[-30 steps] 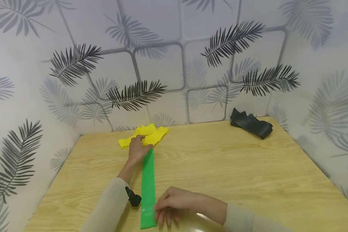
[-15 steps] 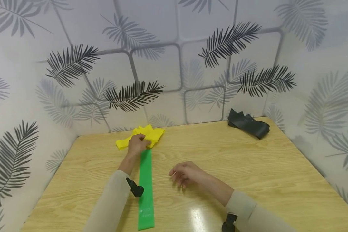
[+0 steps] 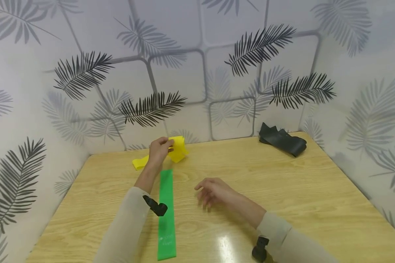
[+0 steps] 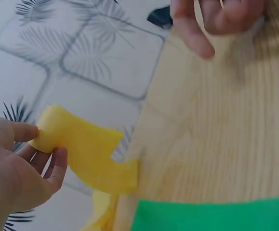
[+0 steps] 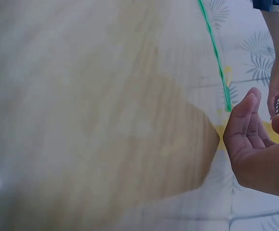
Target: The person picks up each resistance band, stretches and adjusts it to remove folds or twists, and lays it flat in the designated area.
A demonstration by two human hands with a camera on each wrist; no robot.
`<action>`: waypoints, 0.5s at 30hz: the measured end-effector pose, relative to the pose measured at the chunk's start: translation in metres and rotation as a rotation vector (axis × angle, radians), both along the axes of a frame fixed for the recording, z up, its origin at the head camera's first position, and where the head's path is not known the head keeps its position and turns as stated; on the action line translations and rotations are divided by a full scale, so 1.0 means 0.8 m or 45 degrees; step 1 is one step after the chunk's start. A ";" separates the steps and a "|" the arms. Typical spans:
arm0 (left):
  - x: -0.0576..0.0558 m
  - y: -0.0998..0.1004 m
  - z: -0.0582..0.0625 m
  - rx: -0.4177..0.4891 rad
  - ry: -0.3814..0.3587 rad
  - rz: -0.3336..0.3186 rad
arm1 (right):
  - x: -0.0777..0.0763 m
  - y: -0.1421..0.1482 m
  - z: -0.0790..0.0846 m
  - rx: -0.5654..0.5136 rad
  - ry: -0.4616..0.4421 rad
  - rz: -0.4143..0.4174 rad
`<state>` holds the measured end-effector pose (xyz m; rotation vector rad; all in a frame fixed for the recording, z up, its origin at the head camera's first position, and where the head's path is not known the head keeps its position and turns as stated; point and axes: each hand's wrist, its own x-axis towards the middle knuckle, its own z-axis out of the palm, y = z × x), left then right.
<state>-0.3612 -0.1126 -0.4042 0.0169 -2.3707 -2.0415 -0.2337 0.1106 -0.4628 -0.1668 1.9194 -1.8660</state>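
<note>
Over at the back left of the desk (image 3: 237, 171), the left hand (image 3: 158, 150) has hold of a yellow band (image 3: 179, 151), thumb on one side and fingers on the other, pinched up off the wood so the rest droops down to the right of the fingers. There's another bit of yellow (image 3: 140, 163) lying left of that wrist; can't tell if it's the same piece. The right hand (image 3: 215, 191) is hanging out mid-desk, fingers loosely bent with nothing in them, well apart from the yellow.

What matters most, I'd say, is how the green strip (image 3: 166, 228) sits: flat, long axis running from the person's end of the desk toward the wall (image 3: 230, 84), far end stopping just short of the yellow. The left hand is clearly the nearer one to the yellow, and the left sleeve (image 3: 125, 223) runs up the strip's left side, with the right hand off to its right. The black band (image 3: 283, 141) is bunched up at the back right, nobody touching it.

Brands? There's pale printing (image 3: 166, 239) near the close end of the green strip, but it's too small to read. Couldn't spot lettering on the yellow or black.
</note>
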 end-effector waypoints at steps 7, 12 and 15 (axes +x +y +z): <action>0.023 0.015 0.038 0.031 0.060 -0.065 | -0.018 0.005 0.010 0.077 0.145 -0.172; 0.043 0.030 0.058 -0.020 0.087 -0.084 | -0.024 -0.003 0.020 0.149 0.289 -0.260; 0.054 0.036 0.067 -0.036 0.104 -0.112 | -0.026 -0.012 0.025 0.128 0.331 -0.242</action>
